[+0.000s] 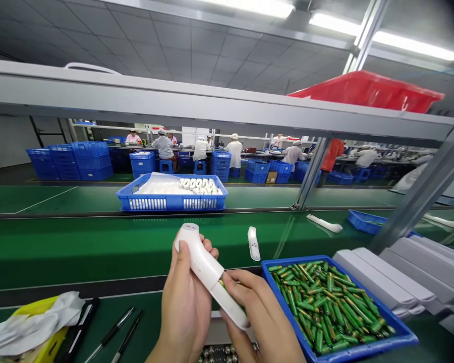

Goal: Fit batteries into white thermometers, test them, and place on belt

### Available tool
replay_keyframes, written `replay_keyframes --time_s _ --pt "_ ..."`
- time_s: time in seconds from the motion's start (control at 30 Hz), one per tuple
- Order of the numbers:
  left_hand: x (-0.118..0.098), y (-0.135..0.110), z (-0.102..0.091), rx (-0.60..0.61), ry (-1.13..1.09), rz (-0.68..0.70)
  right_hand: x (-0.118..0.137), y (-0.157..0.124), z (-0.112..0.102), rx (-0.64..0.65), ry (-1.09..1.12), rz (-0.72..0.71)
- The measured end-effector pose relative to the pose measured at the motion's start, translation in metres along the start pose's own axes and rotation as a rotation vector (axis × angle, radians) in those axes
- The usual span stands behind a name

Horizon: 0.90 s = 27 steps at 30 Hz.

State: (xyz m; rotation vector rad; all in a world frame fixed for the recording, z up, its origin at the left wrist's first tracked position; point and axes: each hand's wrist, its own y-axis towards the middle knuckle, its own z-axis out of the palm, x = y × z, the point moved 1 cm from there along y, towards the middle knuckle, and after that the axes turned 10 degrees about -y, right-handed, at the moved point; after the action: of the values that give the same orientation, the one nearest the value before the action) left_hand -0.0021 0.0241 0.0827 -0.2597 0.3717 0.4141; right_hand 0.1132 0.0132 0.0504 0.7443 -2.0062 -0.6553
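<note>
A white handheld device (pixel 206 267), shaped like a forehead thermometer, is tilted across both hands. My left hand (pixel 187 302) is closed round its wider upper end, thumb on top. My right hand (pixel 263 310) is closed on the lower handle, fingertips at an opening where a bit of green and gold, like a battery, shows. Most of that opening is hidden by the fingers. Beside my right hand stands a blue tray (pixel 397 335) full of loose green batteries (pixel 329 302). Below the hands, a partly hidden box holds round silver battery ends (pixel 219 354).
Similar white devices (pixel 253 244) lie on the green conveyor belt (pixel 98 247). Beyond it sits a blue basket (pixel 170 203) of white parts. White boxes (pixel 386 277) are stacked right, near a slanted metal post (pixel 419 186). Pens (pixel 111 333) and a yellow container (pixel 53 343) lie left.
</note>
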Motion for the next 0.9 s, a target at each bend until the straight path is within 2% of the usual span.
replay_keyframes --time_s 0.03,0.1,0.17,0.23,0.33,0.5,0.6,0.7,0.8,0.9 --pt "-0.001 -0.001 0.000 0.058 -0.002 -0.007 0.000 0.000 -0.001 -0.045 -0.003 0.005" --pt "0.000 -0.003 0.000 0.256 0.007 -0.070 -0.001 0.002 -0.005 -0.106 0.047 0.089" --pt "0.003 -0.005 0.000 0.455 0.070 -0.154 -0.002 0.005 -0.012 -0.097 0.157 0.238" --pt "0.005 -0.005 0.000 0.533 0.188 -0.160 -0.002 0.008 -0.018 -0.040 0.276 0.387" --pt "0.005 -0.001 0.000 0.509 0.329 -0.073 -0.003 0.011 -0.022 0.057 0.415 0.526" --pt "-0.005 0.006 -0.002 0.516 0.357 -0.129 -0.010 0.012 -0.016 0.218 0.697 0.616" --pt "-0.009 0.007 -0.007 0.541 0.331 -0.107 -0.011 0.011 -0.008 0.344 0.876 0.633" --pt "-0.010 0.007 -0.009 0.480 0.349 -0.101 -0.009 0.009 -0.002 0.409 0.925 0.575" --pt "-0.014 0.014 -0.009 0.352 0.414 -0.114 -0.014 0.012 -0.008 0.402 0.730 0.503" --pt "-0.021 0.043 -0.016 0.261 0.566 -0.132 -0.036 0.019 -0.032 0.310 0.205 0.464"
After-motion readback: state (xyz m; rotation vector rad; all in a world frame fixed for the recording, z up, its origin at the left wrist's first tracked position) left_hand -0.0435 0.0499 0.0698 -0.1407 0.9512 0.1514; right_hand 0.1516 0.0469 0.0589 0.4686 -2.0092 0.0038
